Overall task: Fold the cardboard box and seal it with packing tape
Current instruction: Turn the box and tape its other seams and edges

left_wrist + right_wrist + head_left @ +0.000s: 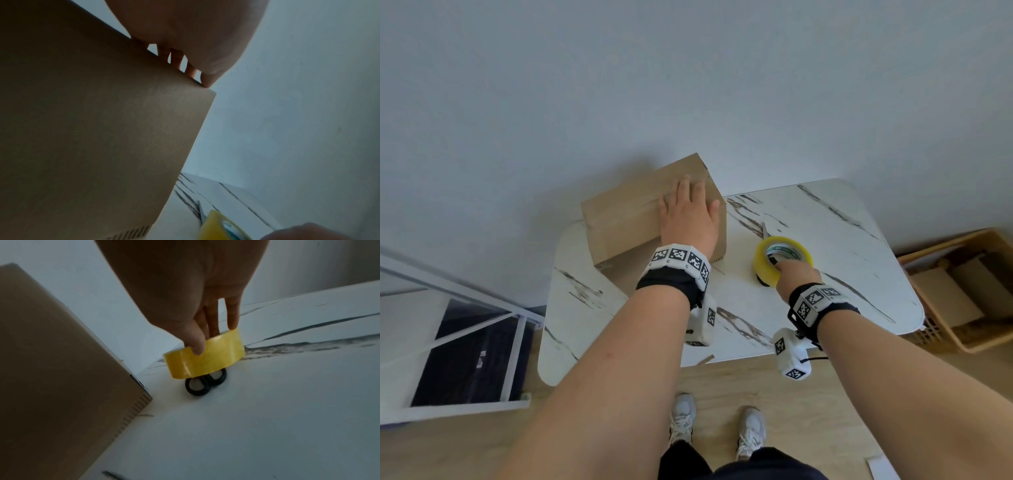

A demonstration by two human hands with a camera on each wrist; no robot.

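A closed brown cardboard box (pixel 626 219) stands at the back left of the white marble-pattern table (pixel 842 246). My left hand (pixel 688 202) lies flat on its top near the right end, fingers straight; in the left wrist view the fingers (pixel 174 58) reach over the box (pixel 92 129) edge. My right hand (pixel 214 337) grips a yellow roll of packing tape (pixel 205 356), thumb on the outside and fingers in the core. The roll (pixel 780 257) is tilted over black-handled scissors (pixel 203 382) lying on the table.
The wall runs close behind the table. A wooden crate (pixel 962 291) sits on the floor to the right and a white metal frame (pixel 465 325) to the left. A small cardboard scrap (pixel 705 360) lies at the table's front edge.
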